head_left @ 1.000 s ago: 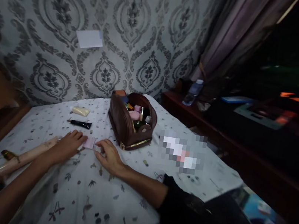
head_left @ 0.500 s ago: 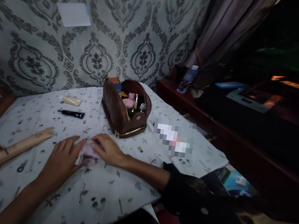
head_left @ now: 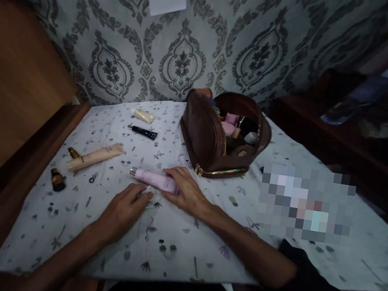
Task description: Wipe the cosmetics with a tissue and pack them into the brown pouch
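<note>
My right hand [head_left: 189, 192] is closed around the wide end of a pale pink tube [head_left: 152, 179], which lies low over the cloth with its silver cap pointing left. Just below the tube, my left hand [head_left: 124, 210] has its fingers curled and pressed together. Something whitish shows at its fingertips, too unclear to name. Behind my right hand stands an open brown makeup bag [head_left: 201, 132], unzipped, with a pink round item [head_left: 228, 128] and several other cosmetics inside.
A beige tube [head_left: 95, 157], small dark bottles [head_left: 57, 180], a black tube [head_left: 144, 132] and a cream tube [head_left: 143, 116] lie on the left of the patterned tablecloth [head_left: 168, 270]. A blurred-out item is at right. A wooden panel [head_left: 10, 103] borders the left side.
The view has swung left and the hands have come apart. The pink tube, earlier mostly hidden between both hands, now shows plainly in my right hand.
</note>
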Tool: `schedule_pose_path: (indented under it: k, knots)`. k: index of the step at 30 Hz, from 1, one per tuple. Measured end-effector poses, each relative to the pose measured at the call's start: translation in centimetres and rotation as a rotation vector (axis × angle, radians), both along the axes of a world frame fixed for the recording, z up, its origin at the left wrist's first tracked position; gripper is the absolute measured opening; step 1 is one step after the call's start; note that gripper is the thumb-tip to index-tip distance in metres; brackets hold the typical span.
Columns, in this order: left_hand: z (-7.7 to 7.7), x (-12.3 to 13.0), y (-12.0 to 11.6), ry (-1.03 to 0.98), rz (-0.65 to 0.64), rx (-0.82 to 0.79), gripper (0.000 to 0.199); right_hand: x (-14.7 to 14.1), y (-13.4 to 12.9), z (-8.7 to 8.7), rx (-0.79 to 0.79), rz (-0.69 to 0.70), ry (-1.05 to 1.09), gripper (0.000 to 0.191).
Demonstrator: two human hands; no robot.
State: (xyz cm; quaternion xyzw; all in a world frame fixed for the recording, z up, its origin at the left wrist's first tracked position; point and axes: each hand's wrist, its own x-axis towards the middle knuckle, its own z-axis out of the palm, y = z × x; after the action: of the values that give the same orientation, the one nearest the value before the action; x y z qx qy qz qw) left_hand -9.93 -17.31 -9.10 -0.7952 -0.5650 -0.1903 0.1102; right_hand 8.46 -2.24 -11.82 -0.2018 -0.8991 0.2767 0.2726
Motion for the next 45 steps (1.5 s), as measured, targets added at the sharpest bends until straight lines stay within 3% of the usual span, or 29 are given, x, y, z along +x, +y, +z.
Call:
schedule_pose_path:
  k: [5, 9, 16, 23, 26, 30, 35, 37, 41, 45]
  knots:
    - [2.0, 1.9, 1.9, 0.024, -0.031, 0.095, 0.022, 0.0, -0.1, 0.0, 0.054, -0.034, -0.053, 0.045]
    - [1.8, 2.9, 3.7, 0.102, -0.035, 0.103, 0.022, -0.1, 0.0, -0.1, 0.075, -0.035, -0.075, 0.039]
    - [0.9, -0.4, 4.9, 0.054, 0.207, 0.040, 0.025, 0.0, 0.0, 0.2, 0.060, -0.019, -0.062, 0.036]
    - [1.2, -4.0, 5.2, -0.456, 0.303, -0.124, 0.024, 0.0, -0.4, 0.6, 0.099, -0.017, -0.094, 0.032]
    - [0.5, -4.3, 5.4, -0.660, 0.335, -0.127, 0.026, -0.5, -1.1, 0.9, 0.205, -0.055, -0.151, 0.031]
    - [-0.5, -4.0, 5.6, -1.044, 0.323, -0.318, 0.033, -1.1, -1.8, 1.3, 0.293, -0.087, -0.225, 0.019]
    - [-0.5, -3.8, 5.7, -1.425, 0.308, -0.255, 0.038, -0.7, -1.5, 1.4, 0.197, -0.047, -0.136, 0.022]
    - [0.2, -3.5, 5.4, -1.352, 0.224, -0.216, 0.036, -0.4, -1.2, 1.6, 0.100, -0.030, -0.082, 0.024]
    - [1.5, -2.6, 4.7, -0.887, 0.004, -0.163, 0.036, 0.0, -1.2, 2.0, -0.102, 0.056, 0.019, 0.024]
    - [1.6, -1.6, 4.4, -0.671, 0.019, -0.182, 0.029, 0.1, -1.8, 1.9, -0.059, 0.074, 0.028, 0.024]
